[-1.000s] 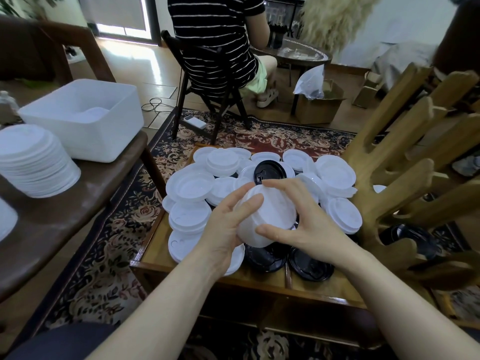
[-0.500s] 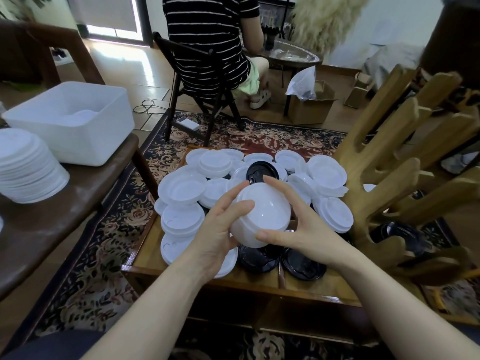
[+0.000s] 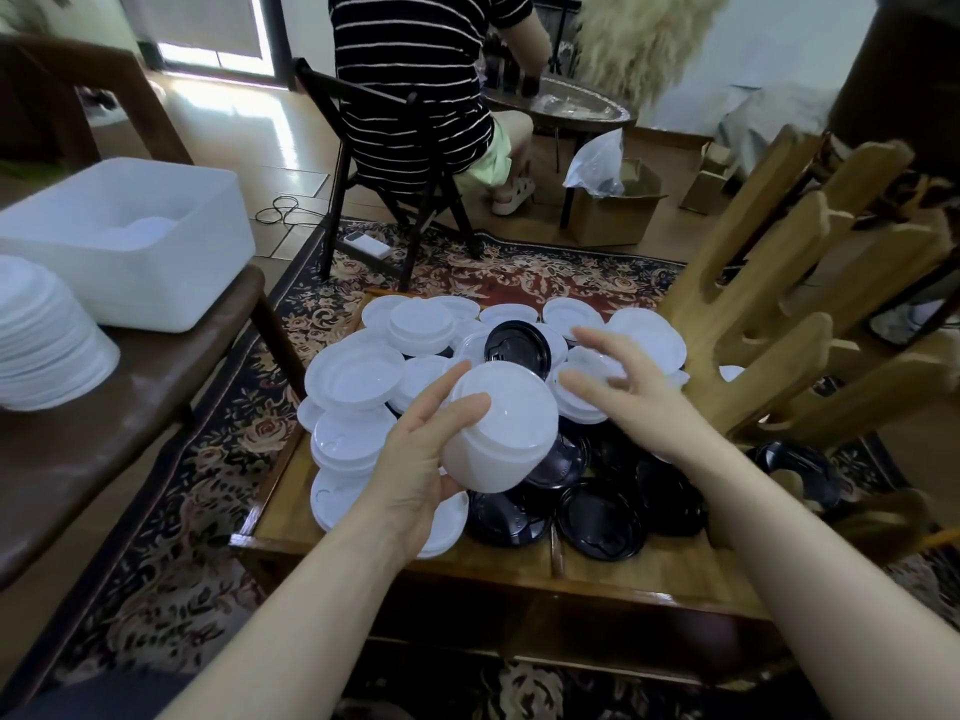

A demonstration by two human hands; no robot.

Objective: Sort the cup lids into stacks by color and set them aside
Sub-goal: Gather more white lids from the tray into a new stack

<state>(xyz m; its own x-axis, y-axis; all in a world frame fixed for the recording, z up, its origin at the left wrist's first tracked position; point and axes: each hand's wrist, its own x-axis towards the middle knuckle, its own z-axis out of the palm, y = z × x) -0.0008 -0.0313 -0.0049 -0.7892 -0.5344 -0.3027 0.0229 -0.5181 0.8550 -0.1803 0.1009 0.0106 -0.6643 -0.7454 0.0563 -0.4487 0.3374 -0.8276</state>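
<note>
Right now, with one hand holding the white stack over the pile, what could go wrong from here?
1. Only the left hand grips the stack of white lids; the right hand is open and apart from it, so the tilted stack may slip or fan out.
2. If it drops, it would land among the loose black lids below and mix the colours again.
3. The right hand hovers close to loose white lids near the wooden rack, and a sweep might knock them off the table.

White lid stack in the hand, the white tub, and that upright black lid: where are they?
white lid stack (image 3: 498, 433), head view, its side.
white tub (image 3: 156, 252), head view, front wall.
black lid (image 3: 517, 348), head view, its face.
</note>
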